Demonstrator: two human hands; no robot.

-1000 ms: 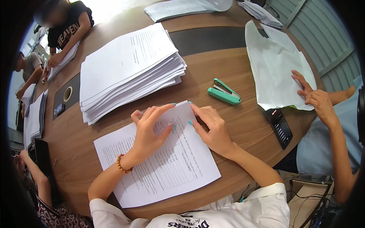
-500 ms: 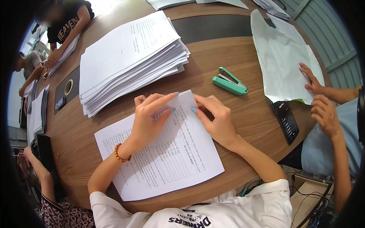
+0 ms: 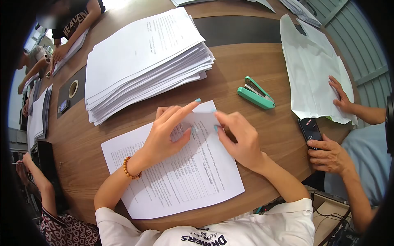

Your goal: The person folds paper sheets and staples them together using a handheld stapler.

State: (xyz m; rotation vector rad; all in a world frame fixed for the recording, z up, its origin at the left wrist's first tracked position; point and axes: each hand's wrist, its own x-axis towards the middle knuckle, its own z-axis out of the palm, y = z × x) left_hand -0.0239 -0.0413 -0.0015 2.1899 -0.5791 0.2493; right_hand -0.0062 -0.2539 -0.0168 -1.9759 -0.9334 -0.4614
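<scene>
Printed sheets point(image 3: 219, 180) lie at a slant on the table in front of me, with text and a table of lines on the top page. My left hand point(image 3: 170, 129) rests over the upper part of the sheets, index finger stretched toward the top edge and thumb apart from it. At the top right corner, my right hand point(image 3: 240, 137) pinches the sheets' edge between thumb and index finger. A green stapler point(image 3: 256, 94) lies beyond my right hand, touched by neither hand. The left hand partly covers the text.
A tall, uneven paper stack point(image 3: 139, 57) stands beyond my left hand. To the right, a person's hand point(image 3: 328, 153) touches a black phone point(image 3: 310, 130); the other lies on a white plastic bag point(image 3: 314, 78). A tape roll point(image 3: 73, 89) sits left; other people handle papers there.
The view has shifted slightly. My right thumb and index finger have closed together at the sheets' corner. The person on the right has lowered one hand onto the phone.
</scene>
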